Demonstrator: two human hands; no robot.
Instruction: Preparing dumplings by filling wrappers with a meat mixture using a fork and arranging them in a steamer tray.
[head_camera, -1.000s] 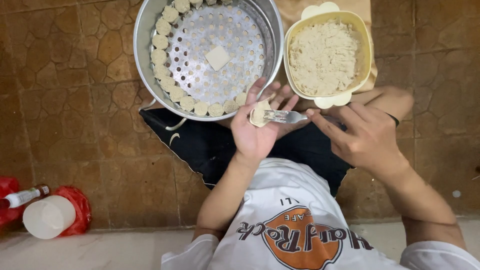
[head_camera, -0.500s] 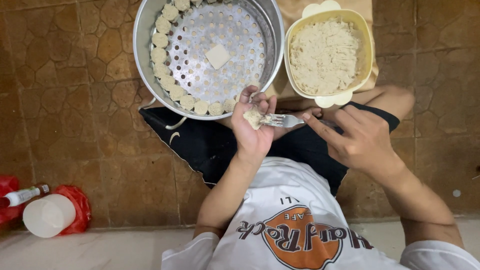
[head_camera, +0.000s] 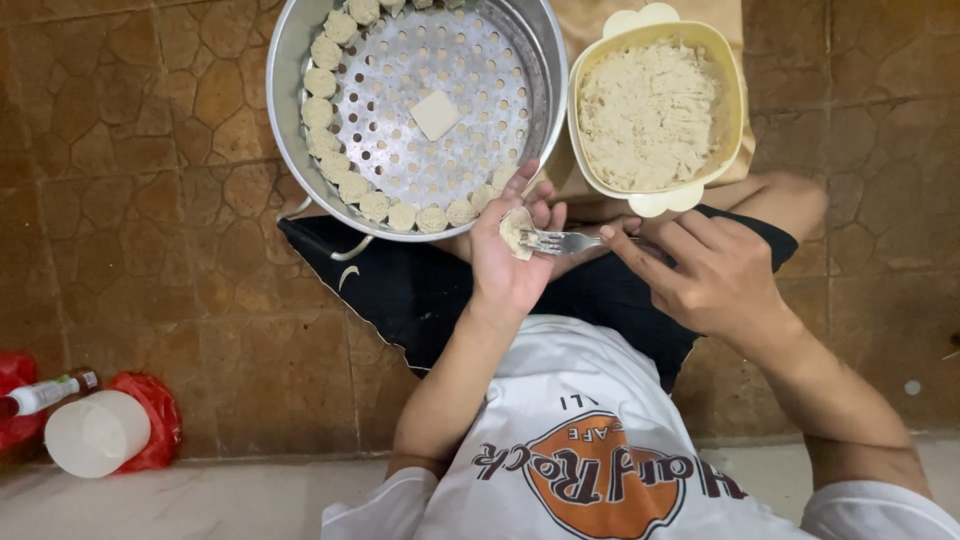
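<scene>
Floor of brown, stone-patterned tile (head_camera: 130, 250) runs under everything. The left hand (head_camera: 510, 255) cups a small pale dough wrapper (head_camera: 517, 232), fingers curled around it. The right hand (head_camera: 715, 275) pinches a metal fork (head_camera: 565, 241), tines touching the wrapper. Far left sits a perforated steel steamer pan (head_camera: 290, 60) ringed with dumplings (head_camera: 335, 165); beside it, far right, a yellow tub of pale filling (head_camera: 650, 115). A white cup (head_camera: 95, 433) lies near left.
</scene>
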